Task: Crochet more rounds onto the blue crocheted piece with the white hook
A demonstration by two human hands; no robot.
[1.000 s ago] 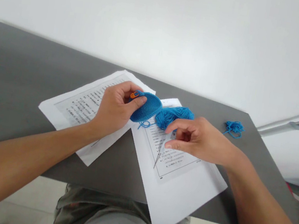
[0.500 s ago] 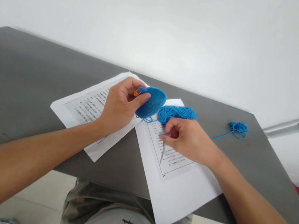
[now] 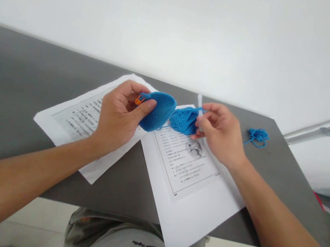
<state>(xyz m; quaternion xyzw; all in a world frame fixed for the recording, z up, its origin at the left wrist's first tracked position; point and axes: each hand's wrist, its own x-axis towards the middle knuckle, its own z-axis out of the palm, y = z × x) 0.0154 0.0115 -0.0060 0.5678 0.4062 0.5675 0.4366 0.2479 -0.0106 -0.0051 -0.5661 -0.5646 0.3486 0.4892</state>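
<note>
My left hand point(image 3: 119, 112) pinches the edge of a blue crocheted piece point(image 3: 159, 112), round and worked in a spiral, between thumb and fingers. An orange stitch marker point(image 3: 139, 100) hangs at its edge beside my thumb. My right hand point(image 3: 220, 130) is closed on a crochet hook point(image 3: 200, 102); its pale handle points upward from the fingers, and the metal end is hidden. A blue yarn skein point(image 3: 184, 119) lies just left of my right fingers, partly behind the crocheted piece. Some blue yarn runs to the right fingertips.
Two printed sheets lie on the grey table point(image 3: 19, 75): a left sheet point(image 3: 59, 117) under my left hand and a right sheet point(image 3: 180, 222) that overhangs the front edge. A small blue yarn tangle point(image 3: 257, 137) sits at the right. Behind the table rises a white wall point(image 3: 167, 28).
My right hand has lifted and turned, so the hook's pale handle now points up instead of its metal end pointing down. My left hand still holds the crocheted piece.
</note>
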